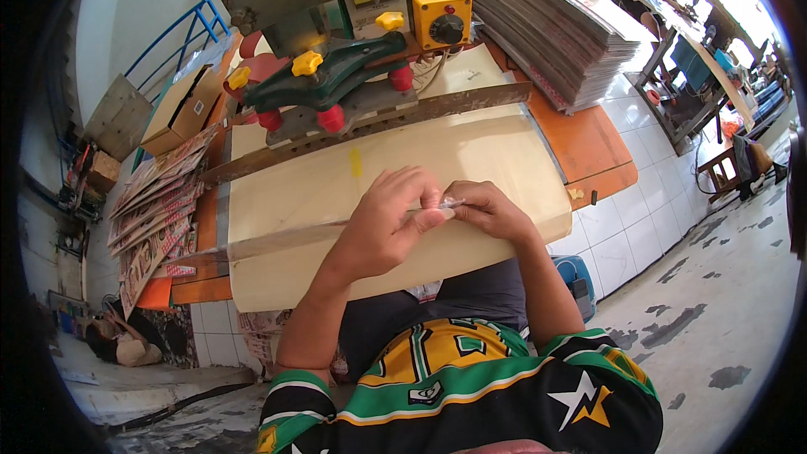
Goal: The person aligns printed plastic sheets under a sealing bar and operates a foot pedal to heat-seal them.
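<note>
Left hand (388, 217) and right hand (487, 208) meet at the near edge of a cream sheet-covered worktable (471, 155), fingertips closed on a thin, clear plastic strip (441, 206) held between them, before a green-armed sealing press with yellow and red knobs (332, 76).

The orange-topped counter (588, 139) has a front of white tiles. A wide cream-coloured board (471, 160) lies flat on it and covers most of the near part. Behind the board stands a press machine with a green arm and yellow and red knobs (336, 76). At the far right a tall stack of grey flat sheets (546, 25) rests on the counter. At the left edge, a fanned pile of printed red-and-white packets (155, 219) lies, and behind it an open brown cardboard box (181, 109).
</note>
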A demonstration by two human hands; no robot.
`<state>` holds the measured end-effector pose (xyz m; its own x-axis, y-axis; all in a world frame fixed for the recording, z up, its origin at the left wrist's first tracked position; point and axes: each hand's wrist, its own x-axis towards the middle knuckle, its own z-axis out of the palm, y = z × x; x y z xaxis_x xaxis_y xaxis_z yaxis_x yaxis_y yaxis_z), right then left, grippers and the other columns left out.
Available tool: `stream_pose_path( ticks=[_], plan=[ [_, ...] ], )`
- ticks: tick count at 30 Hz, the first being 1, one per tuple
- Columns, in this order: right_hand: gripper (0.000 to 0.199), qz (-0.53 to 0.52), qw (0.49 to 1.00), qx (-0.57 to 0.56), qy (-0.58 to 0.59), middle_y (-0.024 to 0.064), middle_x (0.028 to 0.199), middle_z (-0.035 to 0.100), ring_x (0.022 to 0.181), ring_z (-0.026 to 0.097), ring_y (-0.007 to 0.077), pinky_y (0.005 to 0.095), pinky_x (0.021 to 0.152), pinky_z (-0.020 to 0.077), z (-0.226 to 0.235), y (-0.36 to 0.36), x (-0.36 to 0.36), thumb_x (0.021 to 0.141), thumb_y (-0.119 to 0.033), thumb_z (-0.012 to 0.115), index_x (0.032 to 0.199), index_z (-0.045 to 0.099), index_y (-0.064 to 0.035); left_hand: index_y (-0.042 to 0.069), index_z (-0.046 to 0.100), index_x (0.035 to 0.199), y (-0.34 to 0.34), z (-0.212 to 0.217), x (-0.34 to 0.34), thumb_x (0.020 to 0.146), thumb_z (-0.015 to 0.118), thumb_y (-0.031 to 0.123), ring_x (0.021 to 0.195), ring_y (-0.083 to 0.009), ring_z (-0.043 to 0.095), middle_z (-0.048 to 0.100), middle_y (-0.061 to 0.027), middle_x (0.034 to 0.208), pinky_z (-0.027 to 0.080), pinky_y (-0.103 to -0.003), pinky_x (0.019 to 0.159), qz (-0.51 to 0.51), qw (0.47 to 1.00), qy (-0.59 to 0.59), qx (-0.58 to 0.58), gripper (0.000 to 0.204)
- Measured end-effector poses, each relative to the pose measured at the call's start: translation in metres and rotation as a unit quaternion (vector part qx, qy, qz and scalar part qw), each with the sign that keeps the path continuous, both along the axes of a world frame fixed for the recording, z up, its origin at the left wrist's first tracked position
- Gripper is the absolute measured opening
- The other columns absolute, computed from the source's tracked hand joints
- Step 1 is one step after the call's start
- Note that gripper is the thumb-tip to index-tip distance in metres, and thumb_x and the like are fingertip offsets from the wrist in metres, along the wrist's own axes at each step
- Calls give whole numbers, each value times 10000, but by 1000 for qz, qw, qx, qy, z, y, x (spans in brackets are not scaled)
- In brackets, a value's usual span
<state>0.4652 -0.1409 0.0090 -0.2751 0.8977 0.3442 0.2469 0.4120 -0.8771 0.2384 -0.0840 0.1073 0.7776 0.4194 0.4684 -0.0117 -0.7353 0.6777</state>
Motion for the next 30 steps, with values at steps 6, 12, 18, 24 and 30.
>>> stream_pose_path(
  ticks=[6,12,18,24,30],
  plan=[
    [200,-7,1000,1,16,124,1021,717,959,683,258,355,845,526,3,2,0,944,-101,663,1119,737,-38,62,536,934,-6,-3,-18,1005,652,241,873,-108,498,510,-7,929,421,-260,811,-32,938,-117,-324,225],
    [194,-3,1000,-17,9,124,1035,730,989,691,248,360,866,536,8,0,-1,945,-134,677,1100,751,-45,44,584,962,-14,7,-13,921,740,282,874,-177,591,606,-52,898,449,-298,821,72,994,-29,-75,287],
    [214,-8,1000,-10,17,127,1037,729,999,686,255,365,877,528,2,1,0,954,-167,672,1114,750,-49,40,639,1043,-17,24,-15,785,796,419,887,-309,651,671,-105,914,479,-401,828,160,975,47,146,485],
    [223,-7,1000,-12,9,135,1048,728,994,684,253,363,876,522,4,1,-1,964,-166,658,1123,745,-36,41,687,1024,-13,12,-32,788,796,279,866,-298,673,706,-98,899,489,-403,812,167,966,130,152,353],
    [234,-7,1000,-8,11,134,1039,725,981,682,257,360,870,521,3,2,-2,964,-188,662,1131,743,-45,62,734,920,-16,-3,-26,807,756,129,786,-277,683,727,-82,842,495,-393,766,193,955,94,204,133]
  ],
)
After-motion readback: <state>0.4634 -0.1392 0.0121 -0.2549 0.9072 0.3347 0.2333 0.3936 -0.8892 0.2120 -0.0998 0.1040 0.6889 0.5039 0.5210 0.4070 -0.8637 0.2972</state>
